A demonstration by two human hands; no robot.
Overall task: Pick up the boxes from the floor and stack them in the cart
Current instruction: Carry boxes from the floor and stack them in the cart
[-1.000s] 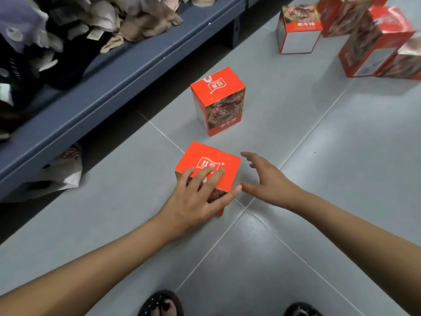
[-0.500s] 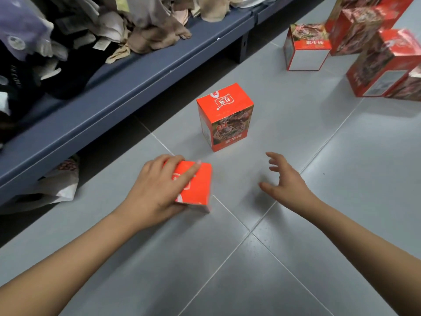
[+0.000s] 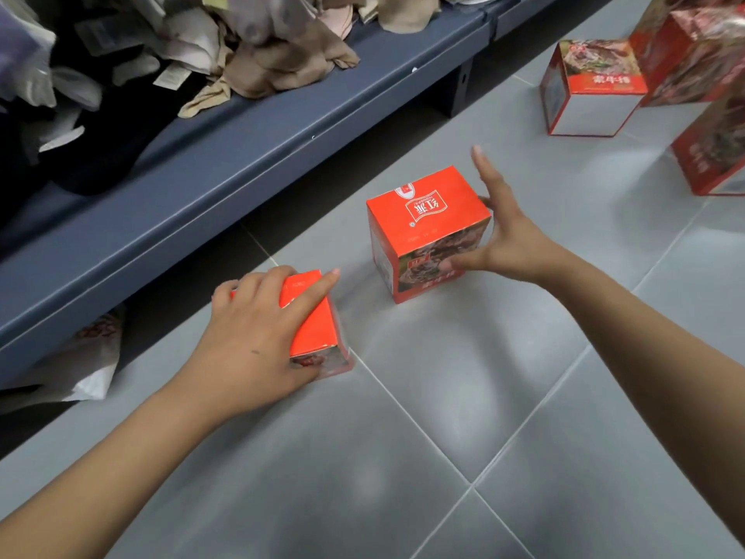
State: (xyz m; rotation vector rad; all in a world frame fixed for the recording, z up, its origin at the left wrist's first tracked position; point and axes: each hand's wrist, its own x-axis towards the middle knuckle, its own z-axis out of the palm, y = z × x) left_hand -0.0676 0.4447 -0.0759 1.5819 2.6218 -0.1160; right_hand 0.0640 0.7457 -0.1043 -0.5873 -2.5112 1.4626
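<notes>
The left hand [image 3: 258, 340] lies over a small red box [image 3: 313, 325], its fingers curled across the top and far side and its thumb along the near edge. That box leans at a tilt, with its lower corner at the grey tiled floor [image 3: 443, 437]. Just to the right of this hand, and a little beyond it, a second red box [image 3: 427, 232] stands upright on the floor. The right hand [image 3: 512, 244] is spread wide against it, the thumb touching the printed front face and the fingers straight along its right side, the forefinger pointing away. Beyond the right hand stand more boxes [image 3: 592, 86], well apart from it. To the left of the left hand runs a blue-grey shelf [image 3: 242, 163] heaped with clothing [image 3: 262, 46].
</notes>
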